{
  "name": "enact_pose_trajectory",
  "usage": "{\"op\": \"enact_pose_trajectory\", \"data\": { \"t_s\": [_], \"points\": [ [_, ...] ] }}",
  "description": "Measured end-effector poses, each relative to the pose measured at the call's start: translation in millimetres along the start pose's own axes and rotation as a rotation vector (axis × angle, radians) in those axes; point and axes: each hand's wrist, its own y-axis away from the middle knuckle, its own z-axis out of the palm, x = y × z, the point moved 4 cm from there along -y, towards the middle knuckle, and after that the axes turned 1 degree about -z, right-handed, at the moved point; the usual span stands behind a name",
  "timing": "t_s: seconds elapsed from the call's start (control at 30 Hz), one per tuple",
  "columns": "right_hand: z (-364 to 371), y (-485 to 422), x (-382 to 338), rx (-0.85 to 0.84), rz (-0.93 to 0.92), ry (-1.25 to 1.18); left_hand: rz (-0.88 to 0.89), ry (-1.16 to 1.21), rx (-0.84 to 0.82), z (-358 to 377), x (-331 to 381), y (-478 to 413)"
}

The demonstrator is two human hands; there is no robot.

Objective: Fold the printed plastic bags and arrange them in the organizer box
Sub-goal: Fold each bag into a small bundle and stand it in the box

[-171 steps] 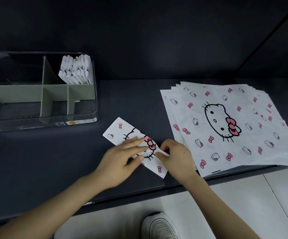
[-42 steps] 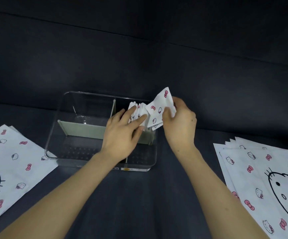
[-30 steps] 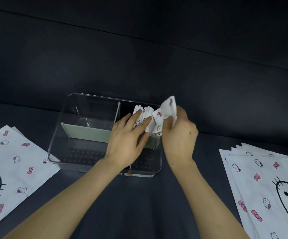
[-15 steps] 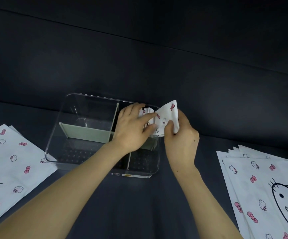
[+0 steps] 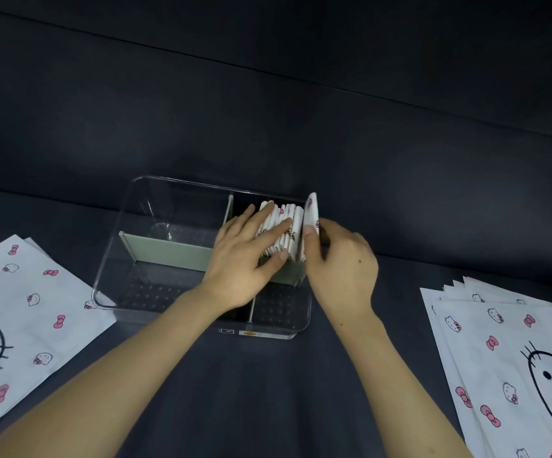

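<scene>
1. Closest to the camera, two bare arms reach forward over the dark surface.
2. A left pile of flat bags lies on the surface at the left edge, and one corner of it reaches the box. A right pile of flat bags lies at the right edge, apart from the box. The bags are white with little pink bows and a big cat face.
3. The organizer box is clear and sits on the surface between the two piles. A small sticker is on its front wall. Green dividers split it into parts.
4. The left hand is over the box. Its fingers are straight and flat, and they press on the row of folded bags.
5. The right hand pinches one folded bag between its thumb and fingers.
6. The row of folded bags stands on edge in the back right part of the box. The folded bag in the right hand stands at the right end of the row, just beside the box's right wall. It sticks up higher than the others.
7. Behind the box there is a dark wall.
</scene>
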Motion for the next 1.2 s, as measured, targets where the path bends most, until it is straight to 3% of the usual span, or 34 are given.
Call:
{"op": "enact_pose_trajectory", "data": {
  "t_s": [0.1, 0.2, 0.4, 0.57, 0.67, 0.77, 0.83, 0.9, 1.0, 1.1, 1.2],
  "points": [
    [4, 4, -1, 0.109, -0.020, 0.176, 0.008, -0.023, 0.003, 2, 0, 1],
    [22, 2, 0, -0.031, -0.046, 0.326, 0.008, -0.043, 0.006, 2, 3, -1],
    [24, 3, 7, -0.188, 0.155, 0.114, 0.016, -0.077, -0.002, 0, 5, 0],
    [21, 0, 11, -0.323, 0.236, 0.085, 0.002, -0.092, -0.025, 0, 9, 5],
    [11, 6, 5, -0.245, 0.206, 0.069, 0.022, -0.133, 0.003, -8, 11, 18],
    [-15, 35, -4, 0.015, 0.083, 0.026, 0.023, -0.149, 0.090, -33, 4, 52],
    [-26, 72, -5, 0.085, -0.032, 0.022, 0.001, -0.170, 0.171, -56, -11, 85],
    [-29, 115, -1, 0.050, -0.143, 0.028, -0.103, -0.209, 0.264, -79, -33, 122],
    [-16, 168, 21, -0.126, -0.215, 0.169, -0.400, -0.340, 0.361, -107, -78, 177],
    [2, 187, 40, -0.354, -0.129, 0.280, -0.628, -0.515, 0.197, -114, -121, 218],
    [9, 188, 42, -0.438, -0.109, 0.316, -0.730, -0.521, 0.016, -108, -141, 236]
  ]
}}
